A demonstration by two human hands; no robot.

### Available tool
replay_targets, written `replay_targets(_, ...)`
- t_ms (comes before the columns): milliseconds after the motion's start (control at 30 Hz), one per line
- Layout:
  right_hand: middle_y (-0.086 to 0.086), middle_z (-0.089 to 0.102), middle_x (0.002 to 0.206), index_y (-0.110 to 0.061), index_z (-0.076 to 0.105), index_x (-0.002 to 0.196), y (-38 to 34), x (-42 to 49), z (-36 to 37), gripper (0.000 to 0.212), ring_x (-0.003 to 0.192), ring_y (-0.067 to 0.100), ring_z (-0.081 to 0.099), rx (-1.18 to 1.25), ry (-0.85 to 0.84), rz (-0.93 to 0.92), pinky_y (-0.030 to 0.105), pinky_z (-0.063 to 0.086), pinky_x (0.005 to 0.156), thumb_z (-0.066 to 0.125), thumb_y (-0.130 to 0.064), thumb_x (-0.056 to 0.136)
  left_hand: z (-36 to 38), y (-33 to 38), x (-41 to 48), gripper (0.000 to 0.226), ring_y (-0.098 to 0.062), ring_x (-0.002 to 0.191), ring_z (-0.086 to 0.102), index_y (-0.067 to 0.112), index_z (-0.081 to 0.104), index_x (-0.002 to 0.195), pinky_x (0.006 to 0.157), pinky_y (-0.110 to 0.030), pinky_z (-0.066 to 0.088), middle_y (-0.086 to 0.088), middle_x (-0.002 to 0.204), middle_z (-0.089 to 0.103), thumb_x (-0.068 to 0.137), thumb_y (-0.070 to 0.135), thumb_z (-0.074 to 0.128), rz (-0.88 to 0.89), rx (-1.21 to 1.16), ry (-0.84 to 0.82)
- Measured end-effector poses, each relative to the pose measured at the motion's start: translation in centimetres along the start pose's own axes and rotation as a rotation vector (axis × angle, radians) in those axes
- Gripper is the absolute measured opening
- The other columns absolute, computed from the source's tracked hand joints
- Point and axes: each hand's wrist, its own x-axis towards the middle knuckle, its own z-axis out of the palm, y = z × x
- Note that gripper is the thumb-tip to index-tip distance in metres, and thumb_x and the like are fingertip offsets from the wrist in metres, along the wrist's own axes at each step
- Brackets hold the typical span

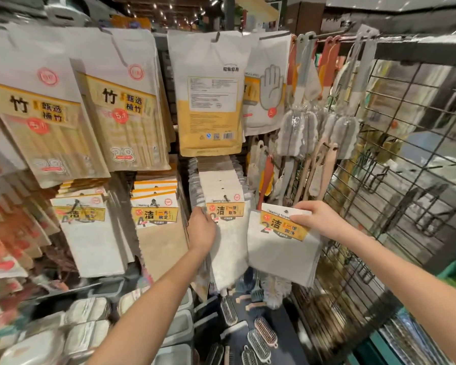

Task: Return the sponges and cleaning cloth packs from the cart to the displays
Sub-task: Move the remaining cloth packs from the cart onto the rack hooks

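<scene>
The cleaning cloth pack (282,246) I'm returning is a white cloth under a yellow-and-white header card with a punched hang hole. It is held in the air just right of its matching hanging stack (225,206) on the display. My right hand (316,217) pinches the card's top right corner. My left hand (202,227) curls round the stack's left edge, steadying it, I'd say. I judge I'm mid-hanging: next I must line the hole up with the peg tip, which I can't make out, and slide the pack on. A wire grid panel (379,180) stands to the right.
</scene>
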Motion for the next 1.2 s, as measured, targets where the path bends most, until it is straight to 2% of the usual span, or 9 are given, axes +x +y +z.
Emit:
replay_targets(100,-0.005,0.070,0.090,-0.022,0.070,0.089,-0.4,0.7,0.1,0.006,0.086,0.010,0.064,-0.045,-0.022,-0.020,0.024,0.047,0.070,0.065,-0.024,0.086,-0.2,0.3,0.5,0.019,-0.032,0.091,0.061,0.005,0.052,0.106,0.069,-0.032,0.044,-0.012,0.101,0.063,0.093,0.018,0.053,-0.029,0.053,-0.037)
replay_targets(233,-0.005,0.071,0.090,-0.021,0.070,0.091,-1.0,1.7,0.0,0.010,0.086,0.010,0.065,-0.067,-0.017,-0.046,0.026,0.048,0.073,0.063,-0.027,0.086,-0.6,0.9,1.8,0.042,-0.023,0.083,0.062,0.015,0.052,0.102,0.062,-0.030,0.046,0.000,0.092,0.062,0.084,0.052,0.062,-0.033,0.202,-0.079)
replay_targets(333,-0.008,0.070,0.091,-0.024,0.069,0.093,-1.1,2.8,0.6,0.011,0.085,0.006,0.065,-0.038,-0.032,-0.026,0.024,0.048,0.070,0.064,-0.030,0.086,-0.6,1.2,3.2,0.047,-0.024,0.084,0.063,0.015,0.053,0.100,0.069,-0.035,0.053,-0.001,0.094,0.064,0.082,0.057,0.062,-0.053,0.286,-0.065)
replay_targets(633,-0.009,0.069,0.094,-0.019,0.071,0.100,-1.0,5.2,2.0,0.015,0.088,0.006,0.065,0.050,-0.159,-0.064,0.017,0.047,0.068,0.065,-0.026,0.088,1.2,3.1,8.1,0.047,-0.031,0.093,0.065,0.010,0.056,0.100,0.072,-0.035,0.048,-0.011,0.100,0.067,0.085,0.054,0.061,-0.126,0.401,-0.011)
replay_targets(767,-0.005,0.071,0.095,-0.020,0.072,0.097,-1.3,5.9,2.7,0.015,0.090,0.008,0.064,0.034,-0.162,-0.078,0.028,0.050,0.078,0.065,-0.029,0.087,1.2,3.6,9.3,0.048,-0.030,0.089,0.066,0.009,0.063,0.097,0.070,-0.033,0.047,-0.010,0.098,0.069,0.084,0.055,0.062,-0.175,0.404,-0.030)
replay_targets(833,-0.003,0.070,0.094,-0.017,0.071,0.095,-2.1,6.1,3.3,0.015,0.089,0.011,0.064,0.037,-0.187,-0.107,0.027,0.048,0.076,0.064,-0.028,0.087,0.7,3.7,9.0,0.048,-0.030,0.088,0.066,0.009,0.062,0.098,0.072,-0.035,0.051,-0.010,0.098,0.069,0.083,0.054,0.063,-0.184,0.374,-0.041)
replay_targets(1000,-0.009,0.065,0.087,-0.017,0.068,0.095,-4.2,7.4,6.0,0.009,0.078,0.003,0.060,0.062,-0.316,-0.142,0.011,0.044,0.063,0.065,-0.021,0.088,-1.6,3.3,7.5,0.048,-0.031,0.109,0.054,0.008,0.048,0.116,0.090,-0.044,0.048,-0.011,0.119,0.053,0.082,0.033,0.069,-0.035,0.275,-0.006)
replay_targets(1133,-0.010,0.064,0.106,-0.017,0.067,0.114,-4.9,8.8,8.0,0.027,0.095,0.009,0.060,0.143,-0.225,-0.110,0.020,0.046,0.080,0.065,-0.025,0.088,-3.4,3.6,6.2,0.037,-0.024,0.103,0.054,0.011,0.051,0.114,0.088,-0.041,0.048,-0.006,0.114,0.053,0.080,0.019,0.066,0.074,0.105,-0.001)
replay_targets(1200,-0.005,0.065,0.111,-0.016,0.067,0.114,-4.8,9.4,8.7,0.027,0.099,0.013,0.060,0.176,-0.196,-0.110,0.020,0.046,0.075,0.064,-0.027,0.089,-4.1,3.8,5.6,0.034,-0.022,0.103,0.055,0.011,0.053,0.115,0.089,-0.039,0.049,-0.006,0.114,0.055,0.083,0.012,0.062,0.120,0.021,-0.011)
